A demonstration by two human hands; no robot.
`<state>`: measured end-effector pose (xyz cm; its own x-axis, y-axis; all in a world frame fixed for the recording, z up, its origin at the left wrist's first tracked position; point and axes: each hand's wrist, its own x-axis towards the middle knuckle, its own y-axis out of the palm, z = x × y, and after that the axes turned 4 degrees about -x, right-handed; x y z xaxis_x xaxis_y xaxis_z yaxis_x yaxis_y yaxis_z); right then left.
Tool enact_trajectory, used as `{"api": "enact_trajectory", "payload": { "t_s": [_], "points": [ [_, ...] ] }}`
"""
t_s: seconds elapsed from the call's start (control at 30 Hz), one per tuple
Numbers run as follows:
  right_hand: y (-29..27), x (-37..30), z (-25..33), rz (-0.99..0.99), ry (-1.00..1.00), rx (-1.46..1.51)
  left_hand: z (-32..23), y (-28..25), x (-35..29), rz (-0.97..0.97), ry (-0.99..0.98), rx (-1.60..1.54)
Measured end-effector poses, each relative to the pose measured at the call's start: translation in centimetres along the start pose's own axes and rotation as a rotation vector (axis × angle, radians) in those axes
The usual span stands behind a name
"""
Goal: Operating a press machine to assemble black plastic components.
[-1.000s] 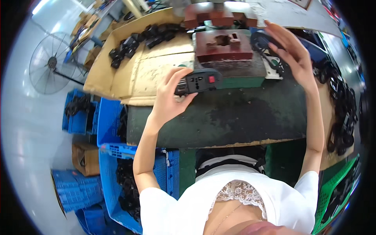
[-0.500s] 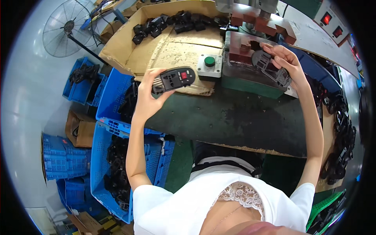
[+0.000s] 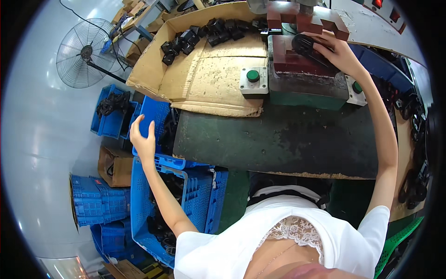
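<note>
My right hand [image 3: 337, 51] grips a dark plastic housing [image 3: 303, 44] at the dark red fixture block [image 3: 288, 60] of a press. The housing's rounded, slotted end shows; the rest lies partly under my fingers, and whether it is fully seated I cannot tell. Above it hang the red-brown upper press blocks [image 3: 309, 23]. Off to the left, my left hand [image 3: 143, 142] is empty, thumb and fingers apart, over the edge of a blue crate [image 3: 155, 111] with black parts inside.
Green push buttons sit on a left box [image 3: 253, 80] and a right box [image 3: 356, 88] beside the press. An open cardboard tray [image 3: 218, 93] carries several black blocks [image 3: 186, 42]. A second blue crate [image 3: 200, 195] stands nearer. Black parts [image 3: 418, 162] line the right side.
My left hand has moved left and down and let go of the black power socket with a red switch, now out of sight. My right hand has brought the housing up to the fixture block.
</note>
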<state>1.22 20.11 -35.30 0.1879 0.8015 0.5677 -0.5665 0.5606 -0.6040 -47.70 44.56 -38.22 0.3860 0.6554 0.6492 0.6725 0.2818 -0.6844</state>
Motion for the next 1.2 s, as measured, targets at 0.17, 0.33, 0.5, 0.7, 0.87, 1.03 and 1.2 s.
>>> {"api": "enact_trajectory", "payload": {
  "t_s": [0.17, 0.33, 0.5, 0.7, 0.87, 1.03, 1.2],
  "points": [
    [-0.8, 1.7, 2.7, 0.201, 0.425, -0.277, -7.0, 5.2, 6.2, 0.041, 0.328, -0.108],
    [-1.8, 3.6, 0.5, 0.301, 0.337, -0.408, -10.6, 14.2, 13.9, 0.264, 0.542, -0.221],
    [-0.9, 4.6, -2.7, 0.086, -0.124, -0.360, -9.3, 25.6, 19.4, 0.320, 0.269, -0.025],
    [-2.2, 5.9, 1.9, 0.232, 0.009, -0.358, -10.5, 30.8, 22.3, 0.110, 0.428, -0.236],
    [0.0, 5.6, -3.0, 0.354, 0.118, -0.121, -10.2, 29.8, 22.0, 0.282, 0.411, 0.259],
    [-3.4, 3.2, 0.6, 0.289, 0.499, -0.411, -12.5, 29.8, 23.4, 0.293, 0.510, 0.212],
    [-1.2, 1.5, 2.1, 0.198, 0.188, -0.218, -10.7, 28.4, 24.1, 0.465, 0.507, 0.332]
  ]
}}
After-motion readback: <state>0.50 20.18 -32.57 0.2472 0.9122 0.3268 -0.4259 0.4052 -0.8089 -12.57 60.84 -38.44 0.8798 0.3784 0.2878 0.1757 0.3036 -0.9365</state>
